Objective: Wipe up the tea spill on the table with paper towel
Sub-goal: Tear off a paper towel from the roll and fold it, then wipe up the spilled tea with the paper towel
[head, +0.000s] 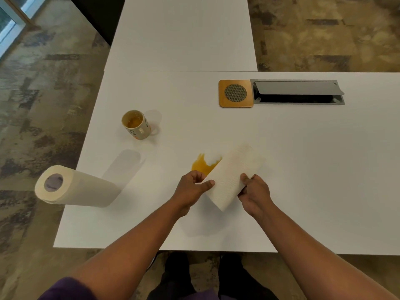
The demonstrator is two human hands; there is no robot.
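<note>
An amber tea spill [202, 165] lies on the white table [303, 169] just beyond my hands. A folded white paper towel sheet [234, 174] is held above the table, its left edge covering part of the spill from view. My left hand [192, 189] pinches the sheet's left edge between thumb and fingers. My right hand [254, 191] pinches its right edge. A mug [136, 124] with a little tea inside stands at the left back of the spill.
A paper towel roll [75, 187] stands near the table's left edge. A wooden square with a round mesh [236, 93] and an open grey cable hatch [297, 92] sit toward the back right. A second white table [181, 33] adjoins behind.
</note>
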